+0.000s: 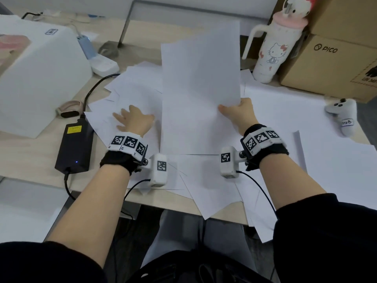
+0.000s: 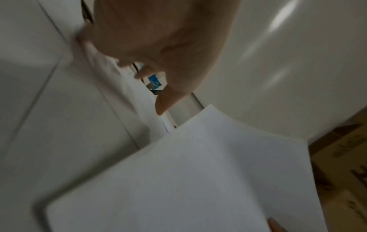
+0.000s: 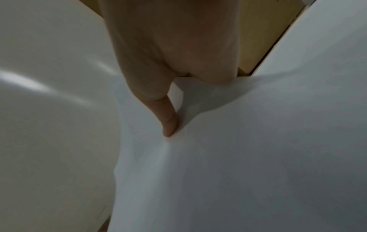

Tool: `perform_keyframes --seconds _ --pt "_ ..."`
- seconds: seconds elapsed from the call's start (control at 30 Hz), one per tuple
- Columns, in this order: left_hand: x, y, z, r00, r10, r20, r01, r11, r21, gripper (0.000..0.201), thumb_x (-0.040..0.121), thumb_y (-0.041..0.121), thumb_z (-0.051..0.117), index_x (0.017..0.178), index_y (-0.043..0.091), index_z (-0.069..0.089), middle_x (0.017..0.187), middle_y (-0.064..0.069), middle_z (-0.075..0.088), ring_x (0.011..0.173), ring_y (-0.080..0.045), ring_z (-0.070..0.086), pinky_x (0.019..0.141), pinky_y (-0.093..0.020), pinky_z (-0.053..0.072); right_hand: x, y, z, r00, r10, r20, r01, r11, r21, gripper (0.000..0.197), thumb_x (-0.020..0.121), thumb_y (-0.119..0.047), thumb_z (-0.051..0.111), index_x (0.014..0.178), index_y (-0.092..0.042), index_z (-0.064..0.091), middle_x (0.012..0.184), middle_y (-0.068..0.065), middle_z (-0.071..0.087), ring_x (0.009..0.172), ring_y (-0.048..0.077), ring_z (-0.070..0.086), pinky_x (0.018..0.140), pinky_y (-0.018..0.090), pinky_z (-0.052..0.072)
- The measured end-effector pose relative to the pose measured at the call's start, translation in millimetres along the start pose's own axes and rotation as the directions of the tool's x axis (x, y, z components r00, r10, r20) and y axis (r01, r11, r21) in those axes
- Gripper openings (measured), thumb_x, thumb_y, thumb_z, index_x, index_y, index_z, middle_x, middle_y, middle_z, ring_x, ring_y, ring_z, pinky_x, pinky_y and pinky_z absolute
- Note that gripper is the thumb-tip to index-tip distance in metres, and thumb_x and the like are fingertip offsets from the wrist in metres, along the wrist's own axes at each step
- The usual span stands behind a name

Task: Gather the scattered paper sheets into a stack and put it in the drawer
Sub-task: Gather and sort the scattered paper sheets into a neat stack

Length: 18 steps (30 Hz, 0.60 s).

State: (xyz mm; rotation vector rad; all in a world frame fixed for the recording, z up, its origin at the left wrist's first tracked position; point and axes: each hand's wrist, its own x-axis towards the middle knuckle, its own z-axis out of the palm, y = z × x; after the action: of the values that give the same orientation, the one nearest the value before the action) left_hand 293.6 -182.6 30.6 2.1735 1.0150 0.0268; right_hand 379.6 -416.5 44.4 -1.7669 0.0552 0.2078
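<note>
While the right hand (image 1: 237,111) pinches a raised sheet (image 1: 201,86) over the desk (image 1: 30,160), the left hand (image 1: 132,119) lies flat on loose sheets (image 1: 134,88) beside it. Most remain scattered; no drawer is visible.

Head view looks down; wrist views close, sharing lifted sheet (image 1: 201,88).

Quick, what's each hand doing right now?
Left hand: open, fingers spread flat on the scattered sheets.
Right hand: pinching the lifted sheets by their right edge.
</note>
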Motion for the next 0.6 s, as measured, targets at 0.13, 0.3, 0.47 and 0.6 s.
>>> perform_keyframes --seconds 0.13,0.3,0.47,0.6 --pt "16 -8 -4 0.988 -0.153 -0.004 0.153 0.981 0.12 0.101 0.086 0.041 0.063 0.151 0.003 -0.003 0.157 -0.021 -0.012 0.145 -0.034 -0.018 0.114 -0.058 -0.005 27 12 8 0.991 0.123 -0.061 -0.131 0.981 -0.142 0.052 0.067 -0.013 0.078 0.112 0.004 0.058 0.108 0.015 0.066 0.098 0.029 0.066 0.086 0.039 0.055" --pt "29 -12 -7 0.981 -0.127 -0.146 0.137 0.989 0.058 0.094 0.072 0.043 0.077 0.141 0.004 0.026 0.148 -0.016 0.026 0.139 -0.03 0.019 0.11 -0.048 0.017 43 28 15 0.97 0.211 -0.118 -0.232 0.951 -0.203 0.057 0.076 -0.012 0.078 0.124 0.002 0.05 0.112 0.011 0.061 0.107 0.026 0.06 0.088 0.031 0.049" --pt "34 -12 -8 0.976 -0.1 -0.192 0.054 0.971 -0.233 0.074 0.075 0.022 0.076 0.137 0.013 0.038 0.138 -0.01 0.046 0.131 -0.029 0.037 0.107 -0.041 0.031 48 35 13 0.966 0.235 -0.11 -0.253 0.949 -0.187 0.053 0.075 -0.011 0.078 0.12 0.003 0.055 0.108 0.011 0.064 0.097 0.025 0.061 0.078 0.028 0.045" --pt "29 -13 -13 0.97 -0.045 -0.24 -0.06 0.909 -0.413 0.056 0.069 0.011 0.08 0.12 0.005 0.057 0.121 -0.01 0.059 0.108 -0.026 0.056 0.093 -0.033 0.047 47 33 14 0.964 0.232 -0.126 -0.253 0.949 -0.186 0.057 0.072 -0.013 0.079 0.121 0.002 0.054 0.113 0.014 0.065 0.103 0.026 0.062 0.084 0.03 0.048"
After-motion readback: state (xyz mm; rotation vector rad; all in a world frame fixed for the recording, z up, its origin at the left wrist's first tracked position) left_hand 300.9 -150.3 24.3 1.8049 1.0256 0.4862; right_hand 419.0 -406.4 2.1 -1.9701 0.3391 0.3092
